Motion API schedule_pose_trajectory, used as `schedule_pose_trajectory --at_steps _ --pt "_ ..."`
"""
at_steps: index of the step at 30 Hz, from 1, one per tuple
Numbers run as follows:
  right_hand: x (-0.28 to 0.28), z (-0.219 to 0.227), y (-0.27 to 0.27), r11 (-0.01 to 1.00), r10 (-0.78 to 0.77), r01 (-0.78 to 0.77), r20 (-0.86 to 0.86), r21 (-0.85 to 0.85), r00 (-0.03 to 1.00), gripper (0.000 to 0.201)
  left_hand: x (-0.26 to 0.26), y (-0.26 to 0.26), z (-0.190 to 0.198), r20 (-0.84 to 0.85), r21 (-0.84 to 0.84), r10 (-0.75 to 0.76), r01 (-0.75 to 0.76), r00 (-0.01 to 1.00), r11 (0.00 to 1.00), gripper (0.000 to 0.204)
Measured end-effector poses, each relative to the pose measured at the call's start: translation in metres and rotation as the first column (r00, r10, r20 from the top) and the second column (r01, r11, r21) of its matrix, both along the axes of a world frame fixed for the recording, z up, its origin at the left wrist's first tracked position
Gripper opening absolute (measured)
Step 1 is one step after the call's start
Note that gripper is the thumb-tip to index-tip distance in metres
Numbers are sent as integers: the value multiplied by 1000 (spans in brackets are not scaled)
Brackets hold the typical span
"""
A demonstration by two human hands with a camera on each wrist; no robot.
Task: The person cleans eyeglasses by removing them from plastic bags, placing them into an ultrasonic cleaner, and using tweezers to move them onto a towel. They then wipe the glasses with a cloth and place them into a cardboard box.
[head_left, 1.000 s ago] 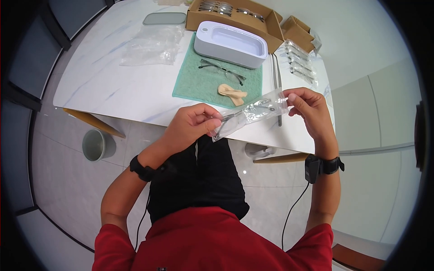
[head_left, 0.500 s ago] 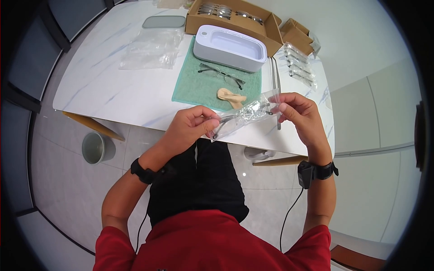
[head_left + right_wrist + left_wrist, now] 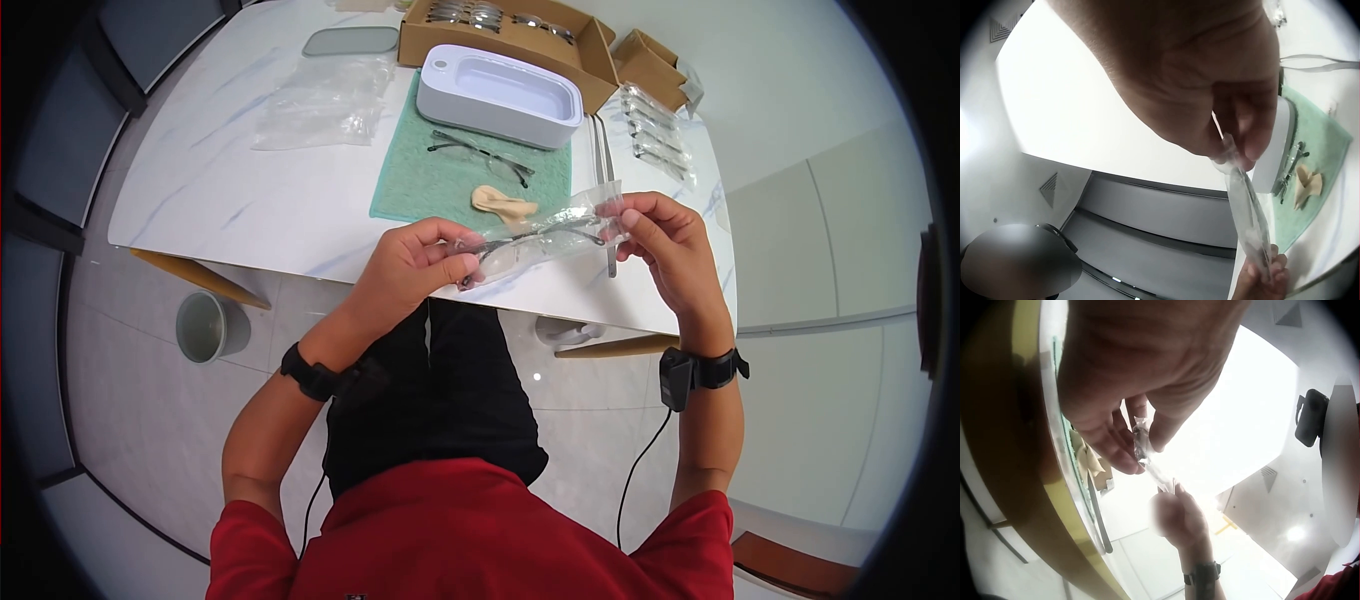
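Between both hands, above the table's front edge, stretches a clear plastic bag (image 3: 540, 262) with dark-framed eyeglasses (image 3: 575, 229) inside. My left hand (image 3: 405, 272) pinches the bag's left end between thumb and fingers. At the other end, my right hand (image 3: 672, 243) pinches the plastic near the bag's edge. The right wrist view shows the bag (image 3: 1247, 215) hanging lengthwise from the right fingers toward the left hand. Just beyond it, a beige cloth (image 3: 503, 206) and a second pair of eyeglasses (image 3: 485, 153) lie on a green towel (image 3: 400, 185).
A pale lilac cleaning basin (image 3: 500, 113) stands on the towel's back part. Behind it is a cardboard box (image 3: 590, 72) of eyeglasses. Metal tweezers (image 3: 609, 235) and several bagged eyeglasses (image 3: 660, 140) lie right, empty-looking plastic bags (image 3: 325, 105) left. A bin (image 3: 212, 328) stands on the floor.
The right hand has shifted slightly left, closer to the left hand. The bag has turned nearer level, and the eyeglasses show more plainly inside. Both hands keep hold of it.
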State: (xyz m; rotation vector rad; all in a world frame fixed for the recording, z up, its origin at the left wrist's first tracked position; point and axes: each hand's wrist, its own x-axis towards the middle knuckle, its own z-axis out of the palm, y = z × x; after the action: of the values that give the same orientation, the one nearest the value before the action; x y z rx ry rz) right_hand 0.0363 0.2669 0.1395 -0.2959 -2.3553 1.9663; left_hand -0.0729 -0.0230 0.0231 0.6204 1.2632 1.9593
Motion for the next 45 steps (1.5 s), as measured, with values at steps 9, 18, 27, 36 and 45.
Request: schedule_pose_trajectory --at_steps 9,18,27,36,45 --pt "2 7 4 987 158 -154 169 -38 973 23 -2 -3 -2 -8 20 -41 41 999 999 20" --pt "2 4 9 980 165 -183 192 76 967 22 0 -2 1 -14 -6 -29 29 999 1000 18" --pt "3 -1 3 973 195 -212 164 94 967 25 5 1 0 25 -10 -60 60 998 998 19" --pt "6 -8 4 962 233 -251 159 104 959 23 4 2 -5 4 29 5 -5 1000 1000 19" --pt "4 -10 4 986 154 -162 150 42 977 20 7 3 -2 -43 24 24 -23 999 999 20"
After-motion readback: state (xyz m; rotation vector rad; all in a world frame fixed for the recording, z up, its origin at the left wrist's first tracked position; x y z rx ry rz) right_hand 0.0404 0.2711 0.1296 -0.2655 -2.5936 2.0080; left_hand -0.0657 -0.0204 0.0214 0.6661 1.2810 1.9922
